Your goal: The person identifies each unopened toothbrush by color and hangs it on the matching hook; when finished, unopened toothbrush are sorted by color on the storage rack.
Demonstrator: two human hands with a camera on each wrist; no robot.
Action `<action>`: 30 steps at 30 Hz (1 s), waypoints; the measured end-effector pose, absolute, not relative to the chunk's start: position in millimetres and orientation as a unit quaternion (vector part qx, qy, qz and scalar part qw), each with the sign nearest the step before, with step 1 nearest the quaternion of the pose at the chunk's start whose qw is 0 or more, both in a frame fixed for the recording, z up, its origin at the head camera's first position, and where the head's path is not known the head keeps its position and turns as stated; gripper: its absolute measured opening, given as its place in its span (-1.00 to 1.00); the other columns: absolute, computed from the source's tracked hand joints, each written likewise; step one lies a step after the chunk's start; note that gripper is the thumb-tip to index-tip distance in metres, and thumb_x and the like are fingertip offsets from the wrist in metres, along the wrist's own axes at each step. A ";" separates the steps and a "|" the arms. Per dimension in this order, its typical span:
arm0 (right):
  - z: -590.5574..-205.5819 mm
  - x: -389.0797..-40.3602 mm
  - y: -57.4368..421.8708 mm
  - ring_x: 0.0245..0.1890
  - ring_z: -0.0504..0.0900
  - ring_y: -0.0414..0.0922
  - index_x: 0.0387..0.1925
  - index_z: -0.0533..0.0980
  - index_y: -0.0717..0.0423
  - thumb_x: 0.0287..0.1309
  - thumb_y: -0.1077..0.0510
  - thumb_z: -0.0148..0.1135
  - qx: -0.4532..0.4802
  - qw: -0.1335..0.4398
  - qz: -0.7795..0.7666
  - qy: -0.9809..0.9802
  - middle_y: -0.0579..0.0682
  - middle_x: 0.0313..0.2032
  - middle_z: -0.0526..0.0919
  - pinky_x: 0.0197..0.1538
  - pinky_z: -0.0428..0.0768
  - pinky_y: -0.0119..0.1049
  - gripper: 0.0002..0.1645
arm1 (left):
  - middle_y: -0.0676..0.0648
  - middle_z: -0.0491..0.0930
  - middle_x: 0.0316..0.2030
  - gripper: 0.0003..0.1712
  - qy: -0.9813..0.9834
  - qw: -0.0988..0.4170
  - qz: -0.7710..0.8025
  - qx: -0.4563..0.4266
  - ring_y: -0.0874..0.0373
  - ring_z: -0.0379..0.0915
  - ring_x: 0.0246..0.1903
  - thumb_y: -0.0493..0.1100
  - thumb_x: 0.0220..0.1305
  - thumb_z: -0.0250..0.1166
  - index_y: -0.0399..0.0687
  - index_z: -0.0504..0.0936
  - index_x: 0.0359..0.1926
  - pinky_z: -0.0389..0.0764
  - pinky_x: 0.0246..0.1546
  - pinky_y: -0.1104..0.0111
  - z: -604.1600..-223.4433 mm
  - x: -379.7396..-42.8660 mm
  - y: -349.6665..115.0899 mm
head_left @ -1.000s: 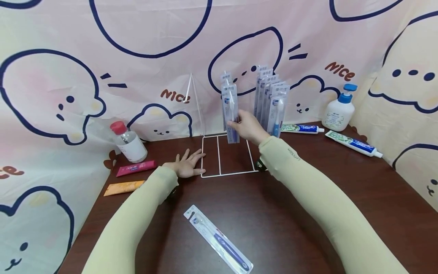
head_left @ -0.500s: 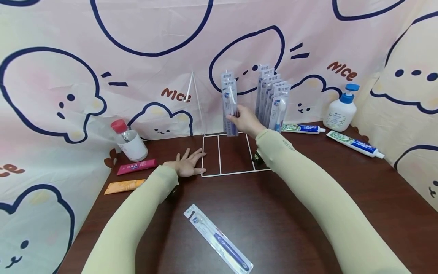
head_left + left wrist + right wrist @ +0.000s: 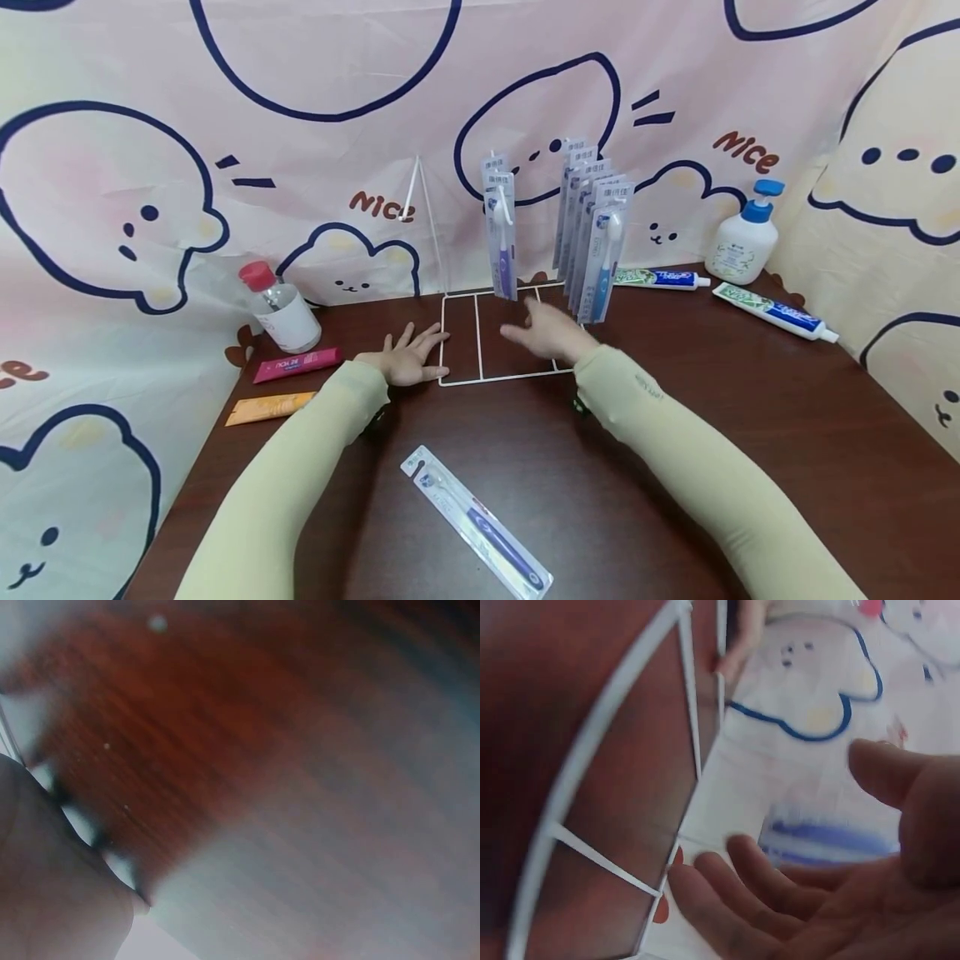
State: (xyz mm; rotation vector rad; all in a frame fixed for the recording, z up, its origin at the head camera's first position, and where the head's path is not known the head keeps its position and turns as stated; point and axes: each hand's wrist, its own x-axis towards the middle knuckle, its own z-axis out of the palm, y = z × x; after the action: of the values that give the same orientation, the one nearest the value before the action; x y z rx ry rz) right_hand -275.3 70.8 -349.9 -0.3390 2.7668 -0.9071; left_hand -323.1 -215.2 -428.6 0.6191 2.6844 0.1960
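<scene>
In the head view a white wire rack point(image 3: 480, 340) stands on the brown table. Packaged toothbrushes hang from it: a purple-handled toothbrush point(image 3: 504, 258) in front at the middle, and several in a row at the right, with a blue-handled toothbrush point(image 3: 602, 267) foremost. My right hand point(image 3: 551, 331) hovers below the middle packs, fingers extended and holding nothing; the right wrist view shows its spread fingers point(image 3: 765, 900) and a blurred purple pack behind. My left hand point(image 3: 405, 357) rests with spread fingers at the rack's left side. Another purple toothbrush pack point(image 3: 477, 523) lies on the table in front.
At left are a clear bottle point(image 3: 281, 310) with a red cap, a pink tube point(image 3: 297, 365) and an orange tube point(image 3: 270, 408). Toothpaste tubes point(image 3: 774, 312) and a white pump bottle point(image 3: 744, 236) stand or lie at right. A patterned cloth point(image 3: 337, 67) hangs behind.
My right hand has pushed the purple-handled toothbrush pack back onto the middle hook, let go of it and come down below it. My left hand has stayed in place.
</scene>
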 end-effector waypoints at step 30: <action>-382.1 -106.2 16.3 -0.44 0.49 -0.14 -0.33 0.56 0.07 -0.34 -0.07 0.52 -0.344 0.048 0.002 0.938 -0.04 -0.48 0.48 -0.54 0.49 -0.24 -0.51 | 0.13 -0.42 0.42 -0.08 0.953 0.185 0.084 0.225 -0.17 -0.63 0.34 0.47 0.14 -0.08 0.32 -0.18 0.42 -0.45 0.11 -0.28 -429.1 -324.9 -215.0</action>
State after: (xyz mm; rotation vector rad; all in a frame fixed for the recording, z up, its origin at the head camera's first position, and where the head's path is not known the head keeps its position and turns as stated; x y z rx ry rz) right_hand -106.2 16.3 -382.1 -1.0487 2.8598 0.0068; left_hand -324.9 -215.0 -429.1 0.6335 2.6859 0.2363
